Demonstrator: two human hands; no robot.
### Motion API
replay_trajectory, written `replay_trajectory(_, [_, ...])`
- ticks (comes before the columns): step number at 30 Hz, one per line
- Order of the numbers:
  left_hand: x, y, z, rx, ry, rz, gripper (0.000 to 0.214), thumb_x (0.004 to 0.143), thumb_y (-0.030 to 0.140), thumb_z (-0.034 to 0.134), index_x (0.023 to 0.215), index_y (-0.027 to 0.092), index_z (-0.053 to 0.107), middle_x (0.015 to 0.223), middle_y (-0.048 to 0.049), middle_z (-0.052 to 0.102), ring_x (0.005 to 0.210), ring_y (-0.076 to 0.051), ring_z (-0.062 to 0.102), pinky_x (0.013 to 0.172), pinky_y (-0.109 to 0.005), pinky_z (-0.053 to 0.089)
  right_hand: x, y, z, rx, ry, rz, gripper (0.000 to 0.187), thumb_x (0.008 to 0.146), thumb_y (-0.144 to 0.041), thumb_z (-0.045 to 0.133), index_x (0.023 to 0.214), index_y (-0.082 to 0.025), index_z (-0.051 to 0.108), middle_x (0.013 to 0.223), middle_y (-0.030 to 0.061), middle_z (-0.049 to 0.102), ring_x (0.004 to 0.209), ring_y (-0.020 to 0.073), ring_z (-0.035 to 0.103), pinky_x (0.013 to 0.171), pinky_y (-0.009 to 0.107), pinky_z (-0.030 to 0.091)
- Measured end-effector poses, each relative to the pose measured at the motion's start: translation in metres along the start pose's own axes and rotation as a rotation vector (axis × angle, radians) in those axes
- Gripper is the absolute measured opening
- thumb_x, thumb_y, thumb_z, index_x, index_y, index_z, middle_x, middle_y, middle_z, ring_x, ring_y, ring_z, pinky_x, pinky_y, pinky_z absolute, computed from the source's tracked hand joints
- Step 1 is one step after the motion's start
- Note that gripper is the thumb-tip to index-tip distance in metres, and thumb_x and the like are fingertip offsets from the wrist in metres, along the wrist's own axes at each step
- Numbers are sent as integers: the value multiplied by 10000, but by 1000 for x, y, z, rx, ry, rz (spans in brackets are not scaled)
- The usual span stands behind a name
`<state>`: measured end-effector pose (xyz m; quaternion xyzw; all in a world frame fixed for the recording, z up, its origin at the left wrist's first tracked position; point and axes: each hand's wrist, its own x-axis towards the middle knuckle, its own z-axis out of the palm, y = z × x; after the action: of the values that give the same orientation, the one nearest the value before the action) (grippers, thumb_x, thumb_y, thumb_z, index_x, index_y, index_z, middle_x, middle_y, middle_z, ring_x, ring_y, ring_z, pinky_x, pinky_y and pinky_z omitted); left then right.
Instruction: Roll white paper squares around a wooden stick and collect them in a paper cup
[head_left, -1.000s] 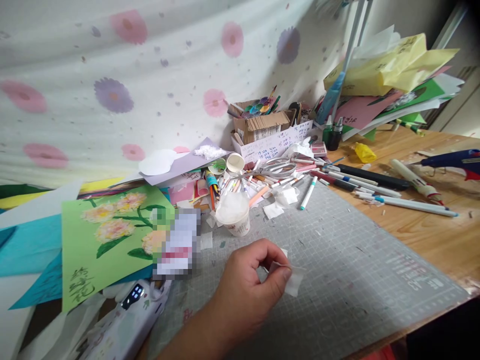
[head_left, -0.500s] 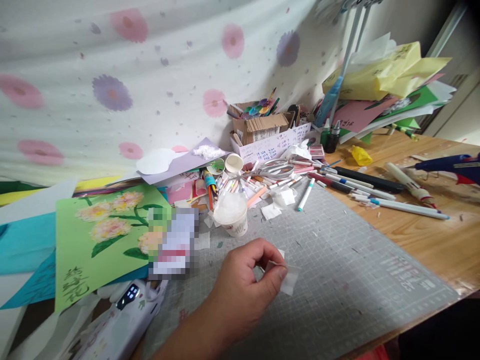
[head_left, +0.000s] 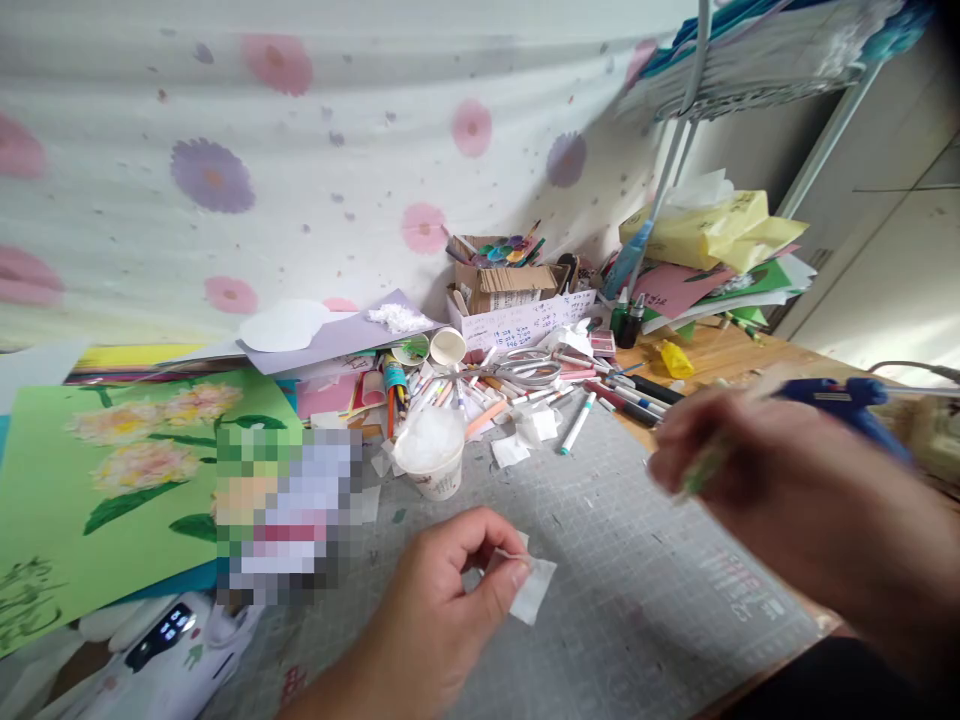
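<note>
My left hand (head_left: 465,570) is closed over the grey cutting mat (head_left: 592,560), its thumb and forefinger pinching a small square of thin white paper (head_left: 534,592). On the right, blurred by motion, my right hand (head_left: 757,490) has its fingers curled round a slim pen-like stick (head_left: 705,466) with a pale green end. Its exact kind is smeared. Just behind that hand lies a blue glue gun (head_left: 832,395), partly covered by it. A paper cup (head_left: 439,475) heaped with white, fluffy-looking material stands beyond my left hand.
Markers, scissors (head_left: 525,370) and paper scraps (head_left: 525,435) crowd the mat's far edge, before a cardboard box (head_left: 510,285). At left are a green card (head_left: 142,510) with raised flowers and a white device (head_left: 172,650) with a lit display. A yellow package (head_left: 712,230) tops papers at back right.
My right hand has come into view at the right, holding the pen-like stick. My left hand still pinches the paper. The view has turned to the right, so things appear further left.
</note>
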<state>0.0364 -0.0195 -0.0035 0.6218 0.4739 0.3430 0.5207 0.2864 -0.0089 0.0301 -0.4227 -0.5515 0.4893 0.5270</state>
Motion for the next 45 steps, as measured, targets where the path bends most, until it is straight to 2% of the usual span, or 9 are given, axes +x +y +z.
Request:
replay_trajectory(2, [0,0,0,-16,15,-13,106,808,267,591,726,202,609,632,40,525,610,-137,458,572,-241,359,15,5,18,194,-132,115,330,839,-434,670,708,-132,669,736,26,638,544,70,564,511,184,464])
replay_trajectory(4, [1,0,0,-66,46,-46,123,800,298,608,728,200,626,628,38,532,614,-138,463,576,-237,356,20,16,34,377,-239,228,313,792,-416,721,691,-124,670,694,17,625,521,67,571,517,183,452])
replay_trajectory(8, [3,0,-1,-178,72,-107,138,788,330,638,717,211,643,604,44,532,580,-130,449,553,-230,347,19,31,46,508,-303,300,266,814,-384,708,770,-128,650,578,2,623,517,83,587,591,215,471])
replay_trajectory(11, [4,-4,-1,-192,88,-35,140,772,329,672,691,217,654,634,39,532,597,-131,452,555,-228,356,18,34,45,553,-318,321,246,819,-366,712,791,-131,642,578,4,644,538,84,598,627,219,473])
replay_trajectory(14, [2,-6,0,-308,75,-17,156,756,358,708,718,215,660,750,13,635,664,-143,539,620,-240,415,19,35,45,564,-328,309,204,814,-323,727,803,-135,649,598,2,655,561,85,609,613,202,462])
replay_trajectory(17, [1,-5,2,-444,42,-124,208,749,377,733,725,206,618,718,2,713,655,-150,610,660,-259,449,18,37,45,538,-351,265,158,821,-289,727,813,-143,666,626,-2,658,597,88,618,631,202,465])
replay_trajectory(24, [1,-1,3,-413,79,-143,210,721,382,762,706,191,674,548,43,615,580,-123,563,595,-231,420,19,43,42,407,-358,64,81,797,-257,754,820,-185,725,732,-10,652,715,91,615,675,197,474])
replay_trajectory(36, [-2,1,7,-509,-8,-115,219,760,375,723,703,174,660,632,6,661,601,-138,573,597,-261,430,12,31,50,365,-464,-36,90,859,-197,682,911,-233,746,773,13,703,783,113,668,710,208,529])
replay_trajectory(45, [-3,1,9,-607,-30,-99,241,744,368,739,668,160,645,604,-2,649,576,-133,563,572,-250,430,9,28,49,320,-487,-26,93,861,-207,679,916,-232,749,798,42,719,783,146,693,722,248,564])
